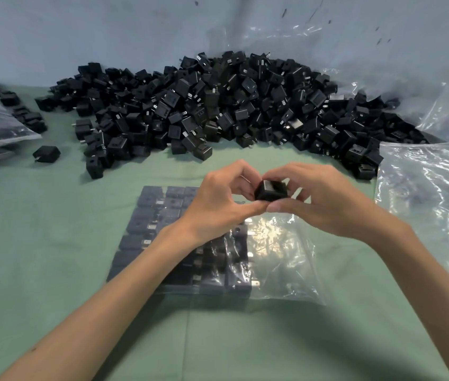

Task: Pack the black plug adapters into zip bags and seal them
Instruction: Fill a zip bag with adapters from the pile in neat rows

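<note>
- Head view: the left hand [218, 199] and right hand [319, 199] meet just above the part-filled zip bag [281, 257], and the fingers of both pinch one black plug adapter [270, 191].
- The zip bag lies flat on the green desk [53, 257], with adapters in rows in its left part.
- Beyond the zip bag is a heap of loose adapters [218, 105].
- To the right of the zip bag are empty clear bags [432, 204].

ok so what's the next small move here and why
Probably lower the adapter, pinched between the left hand and right hand, into the zip bag, in its empty right part beside the packed rows. The bag lies just beneath the hands, only its left side filled, so it isn't ready to seal.
</note>
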{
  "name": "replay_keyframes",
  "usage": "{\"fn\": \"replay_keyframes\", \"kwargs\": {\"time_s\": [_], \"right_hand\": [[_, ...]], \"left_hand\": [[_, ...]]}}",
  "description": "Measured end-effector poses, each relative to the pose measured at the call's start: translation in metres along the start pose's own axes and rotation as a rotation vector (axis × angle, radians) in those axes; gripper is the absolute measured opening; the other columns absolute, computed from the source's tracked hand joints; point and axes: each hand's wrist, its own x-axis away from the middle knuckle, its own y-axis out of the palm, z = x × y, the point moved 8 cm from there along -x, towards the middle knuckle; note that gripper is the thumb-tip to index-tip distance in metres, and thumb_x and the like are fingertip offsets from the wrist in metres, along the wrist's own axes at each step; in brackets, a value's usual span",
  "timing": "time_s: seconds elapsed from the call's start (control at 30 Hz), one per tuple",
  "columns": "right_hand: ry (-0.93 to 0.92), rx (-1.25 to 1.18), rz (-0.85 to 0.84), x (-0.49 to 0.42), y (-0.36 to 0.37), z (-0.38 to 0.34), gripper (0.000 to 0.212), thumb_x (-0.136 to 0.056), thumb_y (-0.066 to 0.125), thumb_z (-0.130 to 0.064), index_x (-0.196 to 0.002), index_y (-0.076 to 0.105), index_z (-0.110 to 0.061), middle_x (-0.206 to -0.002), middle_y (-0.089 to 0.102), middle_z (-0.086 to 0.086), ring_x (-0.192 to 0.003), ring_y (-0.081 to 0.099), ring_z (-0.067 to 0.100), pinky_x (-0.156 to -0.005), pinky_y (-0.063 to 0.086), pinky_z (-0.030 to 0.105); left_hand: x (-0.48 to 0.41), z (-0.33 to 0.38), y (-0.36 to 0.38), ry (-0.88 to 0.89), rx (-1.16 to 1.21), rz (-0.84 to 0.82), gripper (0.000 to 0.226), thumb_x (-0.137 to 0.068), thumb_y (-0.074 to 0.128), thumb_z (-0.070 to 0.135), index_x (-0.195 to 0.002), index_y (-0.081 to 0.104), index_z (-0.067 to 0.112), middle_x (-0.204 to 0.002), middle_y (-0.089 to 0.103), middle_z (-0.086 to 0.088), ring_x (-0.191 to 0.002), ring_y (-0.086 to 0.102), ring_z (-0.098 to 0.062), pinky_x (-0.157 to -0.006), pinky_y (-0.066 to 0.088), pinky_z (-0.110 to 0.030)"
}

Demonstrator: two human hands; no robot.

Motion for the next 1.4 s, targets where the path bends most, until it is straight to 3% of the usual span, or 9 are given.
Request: {"fn": "replay_keyframes", "kwargs": {"time_s": [0.13,0.4,0.57,0.7,0.83,0.9,0.97,1.13,1.4], "right_hand": [[0.165,-0.089,-0.007,0.002,-0.007,0.026,0.005,-0.094,0.054,-0.023,-0.097,0.056,-0.019,-0.078,0.059,-0.011,-0.065,0.058,0.001,-0.06,0.049,0.021],[0.876,-0.908,-0.136,0.032,0.034,0.105,0.028,-0.101,0.035,-0.03,-0.104,0.052,-0.008,-0.079,0.07,0.013,-0.067,0.071,0.023,-0.057,0.056,0.025],[0.698,-1.475,-0.276,0.029,0.051,0.09,0.03,-0.095,0.032,-0.038,-0.093,0.055,-0.018,-0.118,0.063,0.024,-0.094,0.067,0.035,-0.073,0.057,0.039],[0.73,-1.379,-0.185,0.035,0.025,0.106,0.027,-0.089,0.04,-0.041,-0.095,0.058,-0.021,-0.09,0.069,0.011,-0.057,0.058,0.017,-0.05,0.052,0.024],[0.524,-1.323,-0.135,0.033,-0.002,0.1,0.024,-0.083,0.06,-0.046,-0.084,0.068,-0.023,-0.083,0.065,0.007,-0.057,0.05,0.013,-0.055,0.047,0.019],[0.447,-1.295,-0.107,0.035,-0.01,0.1,0.028,-0.09,0.045,-0.034,-0.083,0.068,-0.02,-0.073,0.06,0.004,-0.056,0.047,0.014,-0.055,0.045,0.018],[0.427,-1.161,-0.189,0.04,-0.014,0.1,0.038,-0.089,0.033,-0.027,-0.083,0.067,-0.011,-0.067,0.056,0.01,-0.054,0.048,0.017,-0.053,0.046,0.02],[0.563,-0.511,-0.515,0.063,-0.007,0.118,0.032,-0.078,0.064,-0.038,-0.095,0.073,-0.013,-0.084,0.069,0.015,-0.067,0.062,0.015,-0.059,0.05,0.018],[0.447,-0.532,-0.644,0.046,0.04,0.092,0.016,-0.079,0.07,-0.022,-0.091,0.074,-0.031,-0.079,0.07,-0.004,-0.072,0.063,0.01,-0.067,0.05,0.023]], "left_hand": [[-0.003,-0.009,-0.006,-0.052,-0.138,-0.08,0.054,-0.073,0.081,0.017,-0.119,0.051,0.017,-0.104,0.064,0.002,-0.087,0.065,-0.004,-0.081,0.052,-0.018],[-0.003,-0.056,-0.043,-0.249,-0.345,0.078,0.021,-0.092,0.061,0.021,-0.112,0.058,0.019,-0.096,0.063,0.011,-0.083,0.061,-0.006,-0.075,0.048,-0.02],[-0.003,-0.059,-0.043,-0.234,-0.37,0.068,0.02,-0.093,0.06,0.021,-0.113,0.059,0.019,-0.094,0.062,0.013,-0.083,0.059,-0.002,-0.077,0.047,-0.021],[-0.003,-0.059,-0.043,-0.227,-0.386,0.058,0.019,-0.092,0.06,0.02,-0.111,0.06,0.018,-0.096,0.063,0.009,-0.085,0.057,0.0,-0.073,0.044,-0.014],[-0.004,-0.06,-0.041,-0.208,-0.424,0.043,0.016,-0.092,0.06,0.02,-0.108,0.061,0.019,-0.093,0.062,0.011,-0.084,0.057,0.001,-0.068,0.041,-0.007],[-0.004,-0.06,-0.039,-0.194,-0.443,0.031,0.016,-0.092,0.06,0.02,-0.108,0.062,0.019,-0.091,0.06,0.014,-0.084,0.057,0.003,-0.068,0.04,-0.005],[-0.004,-0.059,-0.038,-0.174,-0.463,0.025,0.015,-0.092,0.06,0.019,-0.107,0.063,0.018,-0.089,0.059,0.015,-0.084,0.056,0.006,-0.069,0.04,-0.004],[-0.005,-0.058,-0.036,-0.143,-0.5,0.018,0.012,-0.091,0.061,0.018,-0.103,0.064,0.018,-0.087,0.057,0.018,-0.081,0.054,0.01,-0.069,0.037,0.0],[-0.005,-0.058,-0.034,-0.132,-0.54,-0.005,0.012,-0.092,0.059,0.019,-0.103,0.064,0.017,-0.094,0.056,0.013,-0.091,0.052,-0.004,-0.076,0.037,-0.009]]}}
